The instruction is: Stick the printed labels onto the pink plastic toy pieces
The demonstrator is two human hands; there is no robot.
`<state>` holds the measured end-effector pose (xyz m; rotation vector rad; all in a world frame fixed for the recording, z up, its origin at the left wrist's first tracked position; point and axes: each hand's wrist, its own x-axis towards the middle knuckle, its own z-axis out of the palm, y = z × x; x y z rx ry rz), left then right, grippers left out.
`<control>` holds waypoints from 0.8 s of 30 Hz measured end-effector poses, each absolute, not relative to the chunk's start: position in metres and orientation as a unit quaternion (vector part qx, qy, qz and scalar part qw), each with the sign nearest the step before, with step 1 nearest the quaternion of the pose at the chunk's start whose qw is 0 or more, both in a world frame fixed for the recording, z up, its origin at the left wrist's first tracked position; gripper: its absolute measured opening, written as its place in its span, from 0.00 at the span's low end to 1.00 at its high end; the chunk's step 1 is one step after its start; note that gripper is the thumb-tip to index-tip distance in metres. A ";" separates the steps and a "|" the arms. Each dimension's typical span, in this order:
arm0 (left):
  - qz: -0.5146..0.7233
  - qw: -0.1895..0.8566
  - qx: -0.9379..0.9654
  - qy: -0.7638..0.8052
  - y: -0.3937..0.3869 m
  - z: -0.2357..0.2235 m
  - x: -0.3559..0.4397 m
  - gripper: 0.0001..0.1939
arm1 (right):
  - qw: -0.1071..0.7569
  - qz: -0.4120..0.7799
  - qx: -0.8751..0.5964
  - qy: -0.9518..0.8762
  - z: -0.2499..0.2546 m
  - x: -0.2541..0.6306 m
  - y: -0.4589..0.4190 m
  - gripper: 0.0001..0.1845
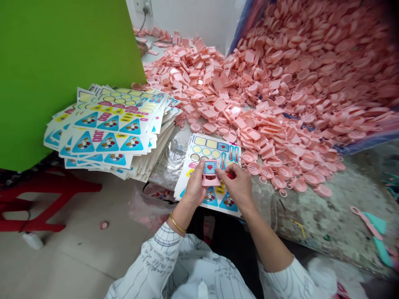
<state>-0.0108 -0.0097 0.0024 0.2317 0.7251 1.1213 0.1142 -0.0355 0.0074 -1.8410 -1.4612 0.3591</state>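
My left hand (195, 187) and my right hand (238, 185) together grip a small pink plastic toy piece (210, 175) with a blue heart sticker on its face. Both hands are closed on it, fingertips pinching its sides. A small red object shows by my right fingers; I cannot make out what it is. The piece is held just above a single sticker sheet (215, 151) that lies on the table edge, printed with yellow ovals, thermometers and blue triangles.
A thick fanned stack of sticker sheets (109, 128) sits left, against a green panel (62, 62). A big heap of pink plastic pieces (280, 83) covers the table behind and right. Red stool (40, 199) on the floor at left. Pink and teal tools (374, 226) lie right.
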 end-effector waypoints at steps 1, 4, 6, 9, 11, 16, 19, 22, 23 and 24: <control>0.520 0.777 0.106 0.339 -0.010 0.002 -0.010 0.18 | 0.374 0.140 -0.718 -0.570 0.007 0.114 -0.036 0.22; 0.518 0.777 0.101 0.343 -0.010 0.001 -0.010 0.17 | 0.377 0.135 -0.718 -0.570 0.006 0.114 -0.036 0.22; 0.514 0.782 0.097 0.338 -0.010 0.001 -0.010 0.18 | 0.378 0.133 -0.719 -0.568 0.005 0.115 -0.037 0.22; 0.512 0.787 0.096 0.330 -0.010 0.001 -0.010 0.20 | 0.379 0.137 -0.720 -0.565 0.004 0.115 -0.037 0.22; 0.512 0.787 0.096 0.331 -0.010 0.000 -0.010 0.21 | 0.374 0.135 -0.724 -0.563 0.004 0.116 -0.037 0.22; 0.508 0.787 0.096 0.335 -0.011 0.001 -0.009 0.22 | 0.355 0.131 -0.737 -0.561 0.005 0.115 -0.039 0.22; 0.509 0.784 0.103 0.341 -0.011 -0.001 -0.008 0.21 | 0.355 0.138 -0.737 -0.558 0.005 0.115 -0.040 0.22; 0.513 0.772 0.115 0.357 -0.011 -0.004 -0.008 0.20 | 0.356 0.141 -0.734 -0.560 0.004 0.116 -0.040 0.22; 0.515 0.766 0.121 0.365 -0.011 -0.005 -0.008 0.20 | 0.356 0.139 -0.735 -0.561 0.004 0.116 -0.040 0.22; 0.518 0.759 0.128 0.373 -0.011 -0.005 -0.008 0.20 | 0.356 0.137 -0.735 -0.561 0.005 0.116 -0.040 0.22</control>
